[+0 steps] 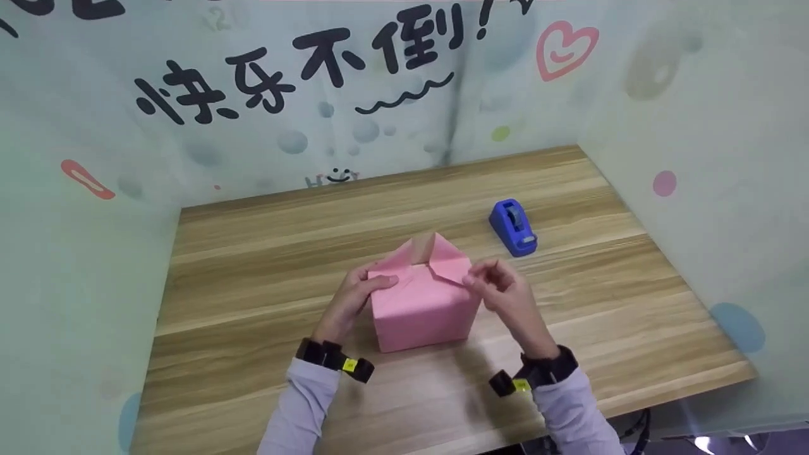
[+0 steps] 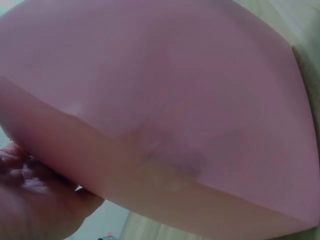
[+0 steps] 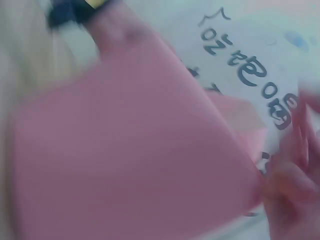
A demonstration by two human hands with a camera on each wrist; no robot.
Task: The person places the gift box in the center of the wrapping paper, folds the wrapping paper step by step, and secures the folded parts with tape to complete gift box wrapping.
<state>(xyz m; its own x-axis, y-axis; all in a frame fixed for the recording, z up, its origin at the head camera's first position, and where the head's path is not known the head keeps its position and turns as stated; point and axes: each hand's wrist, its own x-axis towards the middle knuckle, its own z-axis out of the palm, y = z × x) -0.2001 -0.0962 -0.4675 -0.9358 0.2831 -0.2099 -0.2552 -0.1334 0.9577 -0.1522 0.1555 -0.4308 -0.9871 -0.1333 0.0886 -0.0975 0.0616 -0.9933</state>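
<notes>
A box wrapped in pink paper (image 1: 425, 316) stands on the table. At its far end, two pointed paper flaps (image 1: 447, 258) rise with a tan strip between them. My left hand (image 1: 351, 298) grips the box's left side, thumb lying on top and fingers down the side. In the left wrist view, the pink paper (image 2: 165, 90) fills most of the picture, with part of the left hand (image 2: 37, 200) at the lower left. My right hand (image 1: 509, 298) pinches the paper at the top right corner. The right wrist view is blurred, its fingertips right at the paper's corner.
A blue tape dispenser (image 1: 513, 227) stands beyond the right hand, farther back on the wood-grain table (image 1: 253, 265). Printed cloth walls (image 1: 379, 126) with dark writing enclose the table at the back and both sides. Dark cables (image 1: 639, 430) hang past the front right edge.
</notes>
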